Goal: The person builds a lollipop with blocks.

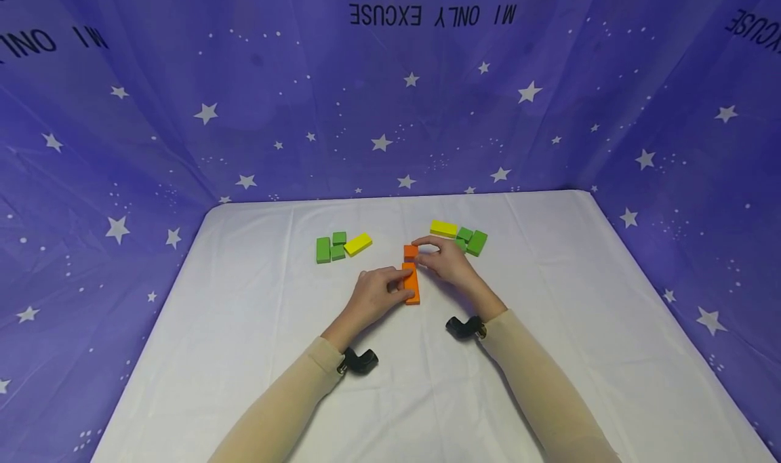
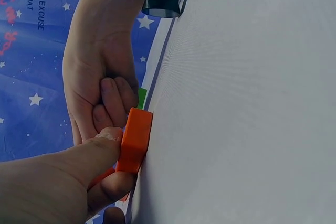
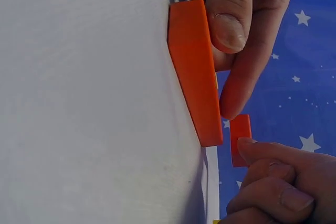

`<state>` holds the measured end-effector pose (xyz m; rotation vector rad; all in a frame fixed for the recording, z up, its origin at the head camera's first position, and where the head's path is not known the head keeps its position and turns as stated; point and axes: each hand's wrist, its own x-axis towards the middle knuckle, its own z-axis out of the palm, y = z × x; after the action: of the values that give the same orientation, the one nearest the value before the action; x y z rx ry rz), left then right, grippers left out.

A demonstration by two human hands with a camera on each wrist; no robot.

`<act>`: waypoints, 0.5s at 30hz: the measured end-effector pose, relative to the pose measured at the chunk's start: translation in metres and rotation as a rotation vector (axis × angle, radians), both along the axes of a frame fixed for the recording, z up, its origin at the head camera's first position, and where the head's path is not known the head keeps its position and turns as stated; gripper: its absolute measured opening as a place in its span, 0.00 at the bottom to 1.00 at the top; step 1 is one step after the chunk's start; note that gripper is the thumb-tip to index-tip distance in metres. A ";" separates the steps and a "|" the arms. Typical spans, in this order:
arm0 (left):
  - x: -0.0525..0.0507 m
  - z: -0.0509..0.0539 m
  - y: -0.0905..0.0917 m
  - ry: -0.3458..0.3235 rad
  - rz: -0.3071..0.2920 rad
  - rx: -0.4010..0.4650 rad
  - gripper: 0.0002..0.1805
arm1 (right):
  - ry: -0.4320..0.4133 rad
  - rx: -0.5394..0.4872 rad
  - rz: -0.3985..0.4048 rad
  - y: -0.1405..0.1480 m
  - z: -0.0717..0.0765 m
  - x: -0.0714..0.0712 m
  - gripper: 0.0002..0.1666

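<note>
In the head view the left hand [image 1: 373,295] holds a long orange block [image 1: 411,288] near the middle of the table, thumb and fingertips at its left side and top. Just beyond its far end, the right hand [image 1: 450,262] holds a small orange block [image 1: 410,252] between thumb and finger. The right wrist view shows the long block [image 3: 195,72] beside the left hand [image 3: 249,30], and the small block [image 3: 240,135] at the fingertips of the right hand [image 3: 289,182]. The left wrist view shows the left thumb against the long block [image 2: 137,140].
Back left on the white table [image 1: 390,395] lie a yellow block [image 1: 358,245] and several green blocks [image 1: 323,250]. Back right, another yellow block [image 1: 443,229] lies with more green blocks [image 1: 477,243], partly behind the right hand. A purple star-patterned cloth [image 1: 342,124] hangs around the table.
</note>
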<state>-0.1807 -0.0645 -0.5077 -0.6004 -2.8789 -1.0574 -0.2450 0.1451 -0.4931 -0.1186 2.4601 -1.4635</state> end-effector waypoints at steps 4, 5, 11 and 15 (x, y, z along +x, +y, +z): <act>0.000 0.001 0.000 -0.012 0.002 -0.001 0.25 | 0.001 0.011 -0.002 -0.001 0.000 0.001 0.22; 0.000 0.000 0.000 -0.012 0.003 -0.003 0.25 | 0.003 0.014 -0.003 -0.001 -0.001 0.001 0.22; -0.001 -0.001 0.001 0.011 -0.001 -0.006 0.24 | 0.020 0.035 0.010 -0.001 -0.002 0.001 0.23; -0.002 -0.001 0.002 0.011 -0.004 0.001 0.23 | 0.023 0.036 0.019 -0.002 -0.004 0.001 0.23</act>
<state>-0.1824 -0.0629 -0.5089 -0.6100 -2.8684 -1.0524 -0.2443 0.1432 -0.4969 -0.1512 2.4952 -1.4169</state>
